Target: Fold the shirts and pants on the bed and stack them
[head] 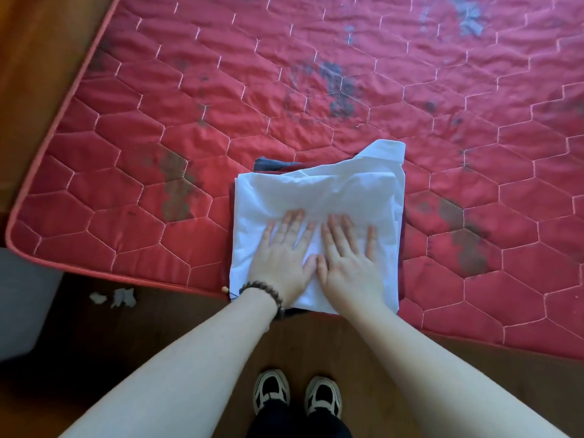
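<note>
We press both hands flat, fingers spread and gripping nothing, on a folded white shirt point(319, 197) topping a stack at the near edge of the red quilted bed point(189, 90). The left hand point(281, 251), beaded bracelet point(268, 295) at the wrist, lies just beside the right hand point(349, 257); darker folded clothes point(271, 164) peek out beneath.

Both hands point(316, 257) flat on folded white shirt point(316, 191) atop stack

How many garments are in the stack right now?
3 visible: a white shirt on top under both hands, a dark red piece showing at the far edge, and a grey-blue one at the far left corner. More may be hidden underneath.
</note>
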### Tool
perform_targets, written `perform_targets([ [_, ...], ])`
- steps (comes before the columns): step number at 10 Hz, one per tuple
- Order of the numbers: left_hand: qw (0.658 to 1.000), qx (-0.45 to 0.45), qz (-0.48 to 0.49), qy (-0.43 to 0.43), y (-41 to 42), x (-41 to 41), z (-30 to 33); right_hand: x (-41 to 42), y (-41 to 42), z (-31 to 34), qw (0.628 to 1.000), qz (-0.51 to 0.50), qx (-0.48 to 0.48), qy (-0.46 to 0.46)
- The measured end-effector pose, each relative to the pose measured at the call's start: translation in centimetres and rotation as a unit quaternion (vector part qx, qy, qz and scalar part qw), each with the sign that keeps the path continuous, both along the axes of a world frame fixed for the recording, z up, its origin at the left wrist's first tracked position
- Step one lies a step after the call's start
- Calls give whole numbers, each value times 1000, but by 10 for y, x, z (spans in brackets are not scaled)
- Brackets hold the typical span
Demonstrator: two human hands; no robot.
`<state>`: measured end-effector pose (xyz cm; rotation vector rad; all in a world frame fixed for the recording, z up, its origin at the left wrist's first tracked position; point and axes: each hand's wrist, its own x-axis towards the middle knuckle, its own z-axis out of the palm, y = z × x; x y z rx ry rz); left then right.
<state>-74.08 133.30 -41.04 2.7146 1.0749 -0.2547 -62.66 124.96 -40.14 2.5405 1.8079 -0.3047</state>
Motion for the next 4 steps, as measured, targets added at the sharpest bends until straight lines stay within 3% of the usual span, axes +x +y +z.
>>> perform_targets([
  [2,997,3,74,33,15,-32,-2,23,-16,0,995,-94,-18,-7],
  [4,992,-74,92,49,6,-44,22,24,-20,17,992,-105,-60,26],
])
